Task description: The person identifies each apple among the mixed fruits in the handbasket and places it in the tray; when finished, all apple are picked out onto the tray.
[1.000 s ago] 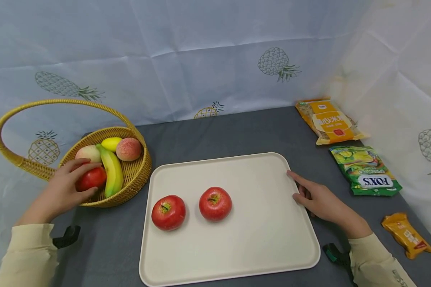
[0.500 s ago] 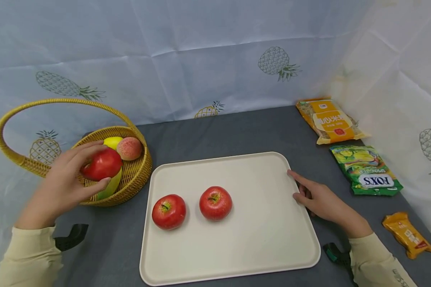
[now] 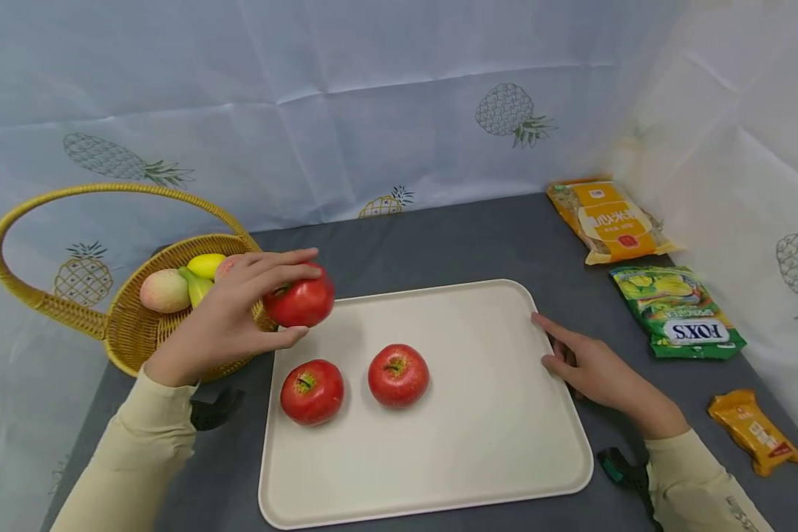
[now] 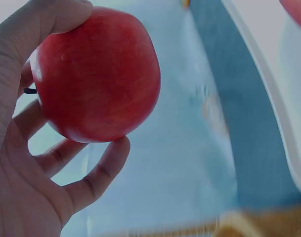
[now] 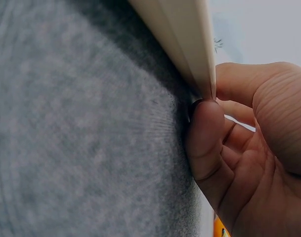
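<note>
My left hand (image 3: 229,314) grips a red apple (image 3: 304,297) between thumb and fingers, held above the back left corner of a cream tray (image 3: 479,414). In the left wrist view the apple (image 4: 98,76) shows its smooth side, and its stem points toward the palm. Two more red apples, one at left (image 3: 312,392) and one nearer the middle (image 3: 399,375), sit on the tray. On the tray's right edge, my right hand (image 3: 592,369) holds the rim with thumb and index finger; the right wrist view shows these fingers at the rim (image 5: 190,44).
A yellow wicker basket (image 3: 123,336) with a tall handle stands at the left, holding a banana (image 3: 197,287), a lemon (image 3: 206,265) and peaches (image 3: 165,290). Along the right lie an orange food bag (image 3: 612,222), a green FOX'S bag (image 3: 678,312) and a small orange packet (image 3: 754,432).
My left hand has lifted the apple out of the basket and carried it right, over the tray's corner. The right hand has stayed at the tray's edge.
</note>
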Motion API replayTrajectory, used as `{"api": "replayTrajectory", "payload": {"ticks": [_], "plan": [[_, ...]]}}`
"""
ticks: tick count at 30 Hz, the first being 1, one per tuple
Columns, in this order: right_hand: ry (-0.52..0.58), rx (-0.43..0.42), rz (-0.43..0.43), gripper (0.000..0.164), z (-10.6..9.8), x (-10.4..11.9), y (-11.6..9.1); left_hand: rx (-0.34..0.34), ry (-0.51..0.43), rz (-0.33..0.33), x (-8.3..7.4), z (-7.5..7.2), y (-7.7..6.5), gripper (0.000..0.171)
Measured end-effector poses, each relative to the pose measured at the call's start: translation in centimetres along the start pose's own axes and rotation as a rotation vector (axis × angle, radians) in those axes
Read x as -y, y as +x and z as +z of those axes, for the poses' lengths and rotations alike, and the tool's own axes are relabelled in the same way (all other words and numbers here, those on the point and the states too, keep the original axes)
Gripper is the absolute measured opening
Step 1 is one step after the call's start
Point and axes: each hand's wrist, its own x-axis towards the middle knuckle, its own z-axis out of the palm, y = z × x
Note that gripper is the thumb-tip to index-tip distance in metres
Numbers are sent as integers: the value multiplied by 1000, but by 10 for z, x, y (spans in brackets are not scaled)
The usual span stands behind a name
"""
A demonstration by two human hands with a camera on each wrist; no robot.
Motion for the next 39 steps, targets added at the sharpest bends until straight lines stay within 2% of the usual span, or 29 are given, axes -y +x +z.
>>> {"api": "replayTrajectory", "payload": {"ticks": [5,9,13,20,29,33,39], "plan": [[6,-5,-6,67,0,-1,0,79,-110,100,-14,28,31,69],[9,-10,-11,67,-1,-3,0,151,-161,167,-28,54,55,63],[11,-15,-16,68,-1,-5,-1,244,-159,215,-45,77,77,58],[2,-40,-33,65,-1,-7,-2,413,-119,243,-68,109,110,57],[26,-15,4,66,0,-7,0,620,-30,266,-89,141,138,58],[17,-17,2,66,0,-8,0,654,-23,271,-94,152,145,59],[46,-3,12,67,-1,-10,0,698,-1,261,-97,164,149,58]]}}
